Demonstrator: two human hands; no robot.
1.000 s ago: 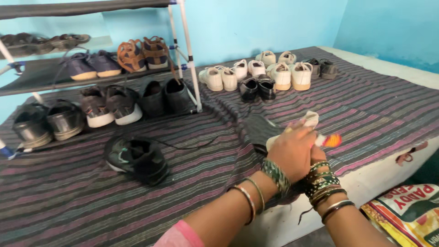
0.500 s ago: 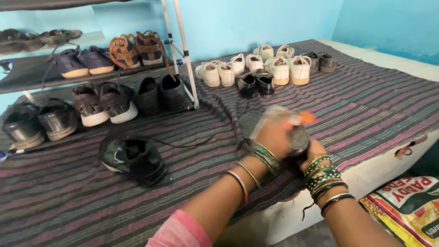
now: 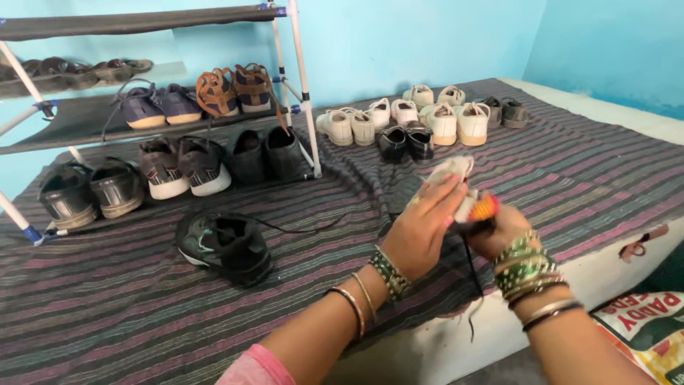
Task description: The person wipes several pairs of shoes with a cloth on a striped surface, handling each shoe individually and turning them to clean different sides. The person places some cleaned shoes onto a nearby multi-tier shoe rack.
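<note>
My left hand (image 3: 420, 229) presses a crumpled whitish cloth (image 3: 453, 171) against a dark shoe with an orange patch (image 3: 483, 211). My right hand (image 3: 507, 232) grips that shoe from below, and most of the shoe is hidden behind the two hands. A black lace (image 3: 468, 279) hangs down from it. Both wrists carry several bangles. The hands hover over the near edge of a striped blanket (image 3: 570, 178). To the left of my hands, a single black sneaker (image 3: 226, 246) lies on the blanket with its lace trailing out.
A metal shoe rack (image 3: 299, 85) at the back left holds dark shoes, sandals and sneakers on its shelves. Pairs of pale shoes (image 3: 399, 115) and one black pair (image 3: 406, 142) line the far blanket. A printed sack (image 3: 645, 324) lies at the lower right.
The cloth has come up over the top of the shoe and my left hand has shifted across it. The view has tilted slightly. The sneaker on the blanket has not moved.
</note>
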